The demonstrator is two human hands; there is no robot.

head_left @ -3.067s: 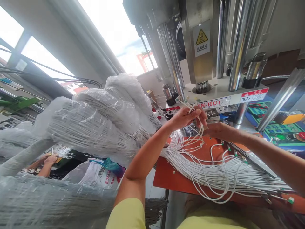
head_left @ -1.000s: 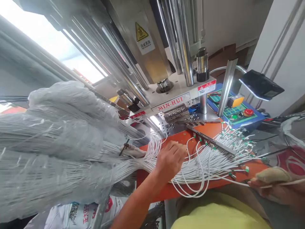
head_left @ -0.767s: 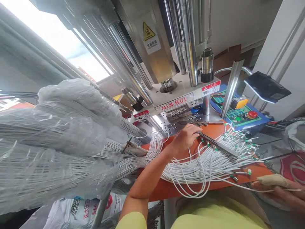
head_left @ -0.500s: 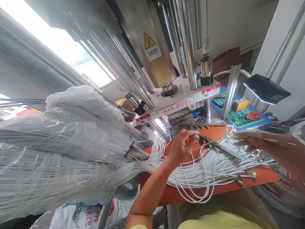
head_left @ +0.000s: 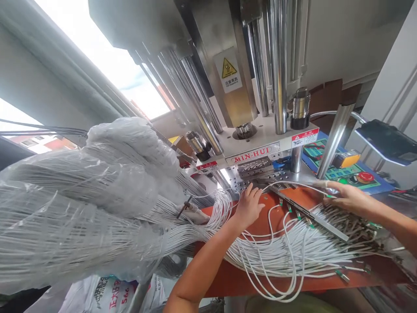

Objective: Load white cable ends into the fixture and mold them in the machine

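My right hand (head_left: 345, 195) is closed on the end of a white cable (head_left: 293, 182), near its green and metal connector. The cable arcs leftward toward my left hand (head_left: 250, 204). My left hand is open, fingers spread, over the orange tabletop in front of the press; whether it touches the cable I cannot tell. Between the hands a long metal bar (head_left: 322, 224) lies slanted, with several green-ended connectors (head_left: 299, 215) along its near side. Beneath and beside it spreads a thick bundle of white cables (head_left: 270, 258), many connector ends near my right hand.
A press marked MIN-HUI (head_left: 252, 155) stands ahead, its metal die (head_left: 256, 166) below the plate. Plastic-wrapped cable bundles (head_left: 97, 195) fill the left. On the right are a control panel with a red button (head_left: 365, 177) and a black lamp (head_left: 387, 140).
My left hand has gone from a pinch beside the bar to spread fingers. My right hand, previously outstretched over the connector ends, now grips a cable end. The camera view has shifted.
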